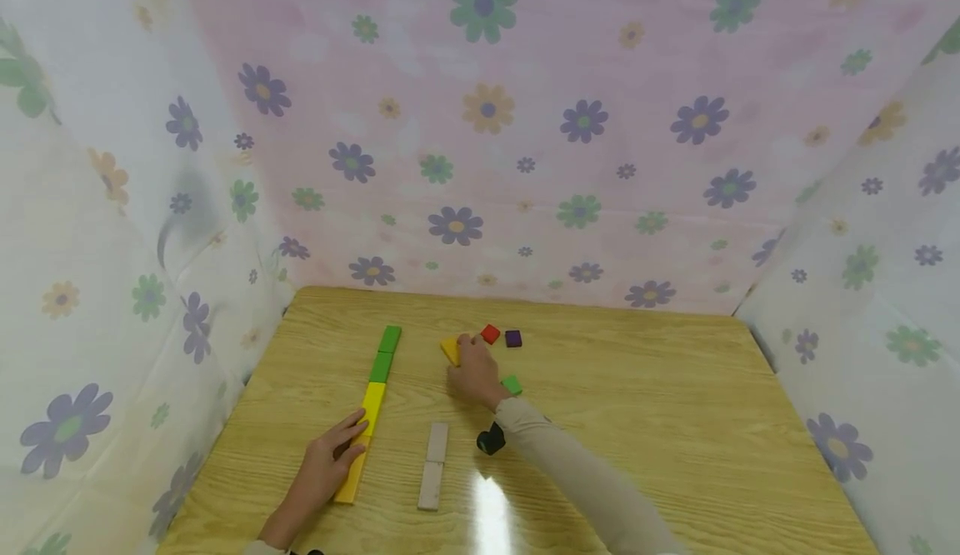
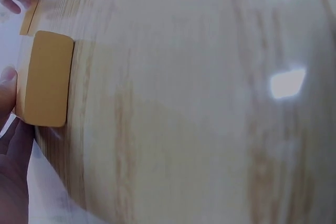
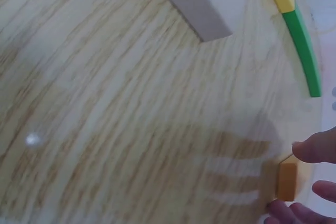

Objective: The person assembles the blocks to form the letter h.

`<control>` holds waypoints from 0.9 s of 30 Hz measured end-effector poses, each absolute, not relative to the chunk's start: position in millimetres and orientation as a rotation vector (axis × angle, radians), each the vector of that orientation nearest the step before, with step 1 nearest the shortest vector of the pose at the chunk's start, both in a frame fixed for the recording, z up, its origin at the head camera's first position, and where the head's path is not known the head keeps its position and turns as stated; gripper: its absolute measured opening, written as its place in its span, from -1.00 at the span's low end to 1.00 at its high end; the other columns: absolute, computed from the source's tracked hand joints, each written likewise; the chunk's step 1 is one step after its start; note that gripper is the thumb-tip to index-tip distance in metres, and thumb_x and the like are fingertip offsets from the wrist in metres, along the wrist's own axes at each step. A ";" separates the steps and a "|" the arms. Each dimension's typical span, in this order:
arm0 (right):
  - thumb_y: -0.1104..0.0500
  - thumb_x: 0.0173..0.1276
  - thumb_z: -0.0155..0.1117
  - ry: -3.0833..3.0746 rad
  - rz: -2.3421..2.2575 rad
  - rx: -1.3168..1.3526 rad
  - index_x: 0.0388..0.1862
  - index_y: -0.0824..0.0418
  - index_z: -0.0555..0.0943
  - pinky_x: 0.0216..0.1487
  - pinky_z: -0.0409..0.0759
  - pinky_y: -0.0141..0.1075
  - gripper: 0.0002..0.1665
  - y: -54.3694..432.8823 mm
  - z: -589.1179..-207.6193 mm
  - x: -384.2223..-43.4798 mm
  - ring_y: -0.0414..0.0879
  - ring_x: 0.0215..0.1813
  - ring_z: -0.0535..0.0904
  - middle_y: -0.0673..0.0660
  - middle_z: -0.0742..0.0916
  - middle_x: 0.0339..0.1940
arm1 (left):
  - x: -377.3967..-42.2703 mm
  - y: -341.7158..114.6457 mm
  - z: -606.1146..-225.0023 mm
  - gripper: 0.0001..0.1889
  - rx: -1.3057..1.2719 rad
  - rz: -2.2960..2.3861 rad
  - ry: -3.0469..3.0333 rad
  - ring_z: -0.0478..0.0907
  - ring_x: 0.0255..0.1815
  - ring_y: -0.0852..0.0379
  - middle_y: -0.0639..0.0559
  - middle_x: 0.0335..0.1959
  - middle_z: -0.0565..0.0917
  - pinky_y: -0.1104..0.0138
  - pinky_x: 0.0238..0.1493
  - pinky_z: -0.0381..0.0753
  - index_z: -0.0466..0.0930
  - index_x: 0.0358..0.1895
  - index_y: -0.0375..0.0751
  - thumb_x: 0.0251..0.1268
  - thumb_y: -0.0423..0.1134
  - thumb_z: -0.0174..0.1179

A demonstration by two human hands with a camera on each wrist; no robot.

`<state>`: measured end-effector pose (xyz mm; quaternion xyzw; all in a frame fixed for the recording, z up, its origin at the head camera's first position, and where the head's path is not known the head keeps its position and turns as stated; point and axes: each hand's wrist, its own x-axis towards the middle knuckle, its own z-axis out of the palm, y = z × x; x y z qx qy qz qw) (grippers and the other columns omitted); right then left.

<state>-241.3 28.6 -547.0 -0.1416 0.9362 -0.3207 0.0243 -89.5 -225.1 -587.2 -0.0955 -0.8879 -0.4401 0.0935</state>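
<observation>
A row of flat blocks runs away from me on the left: an orange block (image 1: pixel 352 480) nearest, then a yellow block (image 1: pixel 373 405), then two green blocks (image 1: pixel 381 367). My left hand (image 1: pixel 322 463) rests at this row, fingers reaching to the yellow block and thumb by the orange one. In the left wrist view, the thumb (image 2: pixel 7 90) lies at the side of an orange block (image 2: pixel 50 80). Farther off, my right hand (image 1: pixel 476 372) pinches a yellow-orange block (image 1: pixel 449 350). The right wrist view has this block (image 3: pixel 287 179) between thumb and fingers, close to the table.
Beyond the right hand lie a red block (image 1: pixel 490 334) and a dark purple block (image 1: pixel 513 338). A light green block (image 1: pixel 512 385) is beside the right wrist. Two pale wooden blocks (image 1: pixel 434 463) lie end to end between the arms. Flowered cloth (image 1: pixel 487 163) encloses the wood-grain table (image 1: pixel 660 422).
</observation>
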 end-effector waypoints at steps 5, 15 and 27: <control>0.35 0.16 0.27 2.933 -1.063 -0.432 0.01 0.36 0.49 -0.25 0.54 -0.21 -0.60 31.5 -557.8 -243.2 -0.05 -0.28 0.47 0.21 0.54 -0.18 | -89.1 -224.5 -586.1 -0.61 -0.280 -1.288 -2.651 0.45 0.19 -0.14 -0.13 0.23 0.49 0.14 0.01 0.57 0.59 0.09 -0.35 0.14 -0.47 0.29; 0.45 0.07 0.24 2.889 -1.229 -0.597 -0.10 0.40 0.55 -0.23 0.57 -0.24 -0.65 40.0 -568.3 -247.2 -0.03 -0.23 0.48 0.24 0.59 -0.21 | -87.9 -223.9 -585.6 -0.59 -0.239 -1.283 -2.676 0.43 0.21 -0.13 -0.10 0.26 0.46 0.13 0.04 0.55 0.58 0.11 -0.33 0.14 -0.46 0.28; 0.49 0.04 0.25 2.864 -1.240 -0.695 -0.17 0.37 0.62 -0.30 0.53 -0.36 -0.69 49.2 -568.2 -245.1 -0.11 -0.28 0.45 0.18 0.62 -0.26 | -89.1 -223.7 -586.3 -0.61 -0.262 -1.251 -2.682 0.44 0.20 -0.13 -0.12 0.25 0.47 0.10 0.05 0.54 0.58 0.11 -0.34 0.16 -0.45 0.28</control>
